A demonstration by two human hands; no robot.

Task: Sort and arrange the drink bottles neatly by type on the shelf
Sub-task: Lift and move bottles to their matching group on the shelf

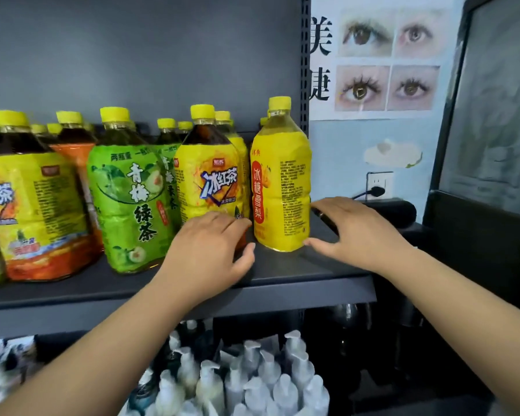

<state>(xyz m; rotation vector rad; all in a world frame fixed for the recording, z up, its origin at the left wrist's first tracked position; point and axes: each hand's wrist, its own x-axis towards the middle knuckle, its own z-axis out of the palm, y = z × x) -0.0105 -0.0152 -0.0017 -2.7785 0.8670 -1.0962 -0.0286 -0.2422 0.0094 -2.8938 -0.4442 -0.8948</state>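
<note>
The left hand [210,250], open and relaxed, lies against the foot of a yellow-labelled plastic bottle of dark tea [207,175]. Just beside it, a tall yellow plastic drink bottle [279,181] stands upright at the right end of the dark grey shelf [282,274]. The right hand [351,232] is spread open, thumb at this bottle's base.

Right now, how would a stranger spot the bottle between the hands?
Follow the dark grey shelf to its right end. The frontmost is a yellow-labelled plastic bottle with a red vertical strip; unlike its dark-tea neighbour, its liquid is pale yellow.
</note>
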